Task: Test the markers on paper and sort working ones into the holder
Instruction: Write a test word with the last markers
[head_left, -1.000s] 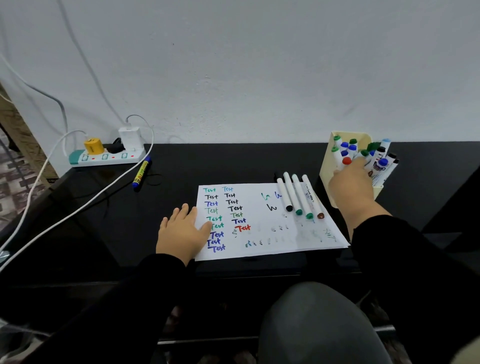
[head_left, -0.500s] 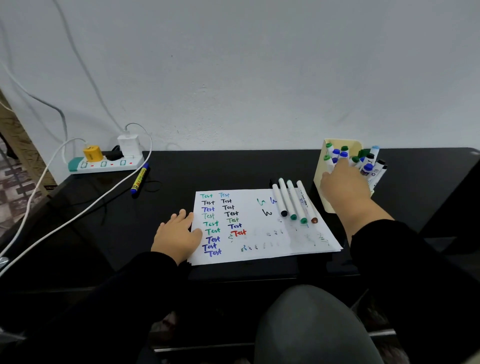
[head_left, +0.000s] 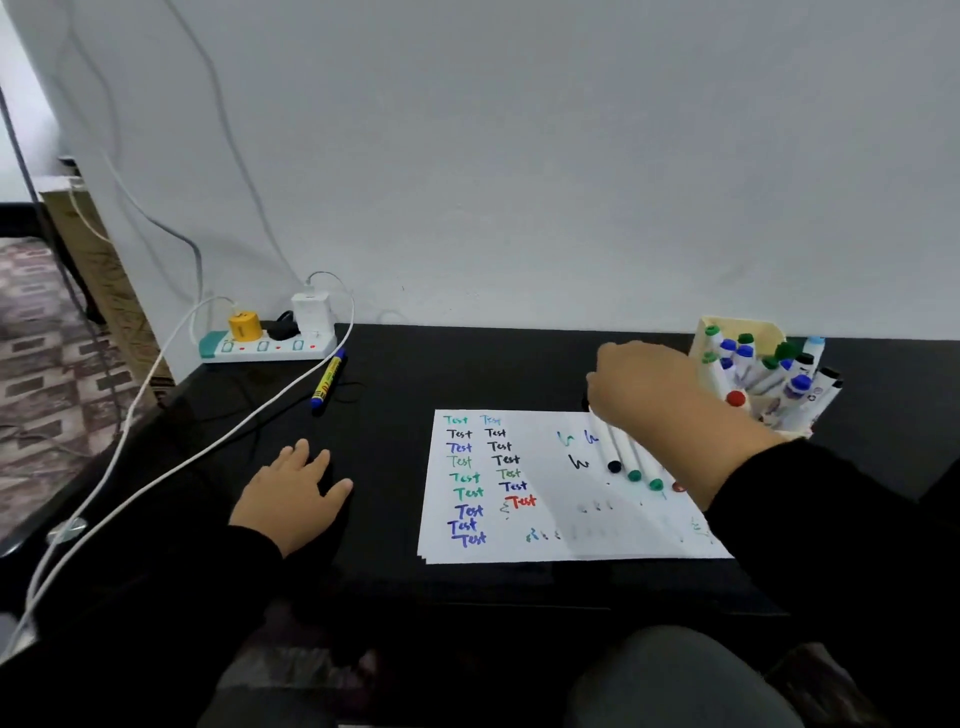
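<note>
Right hand (head_left: 641, 384) sits over the far ends of four markers (head_left: 623, 452) lying side by side on the paper (head_left: 540, 540); fingers hidden, can't tell if it grips any. Left hand (head_left: 291, 499) flat on the black desk (head_left: 467, 369), fingers spread, left of the paper. Holder (head_left: 743, 332) stands just right of the right hand, full of capped markers. One blue-capped yellow marker (head_left: 327, 382) lies near the power strip (head_left: 265, 345).

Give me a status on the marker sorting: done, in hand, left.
Done: the paper carries many "Test" marks, and the holder is packed with capped markers. In hand: the right hand reaches over the row of four markers lying on the paper; its grip is hidden. The left hand rests flat on the desk. Left: those four, plus the blue-capped yellow marker beside the power strip.
</note>
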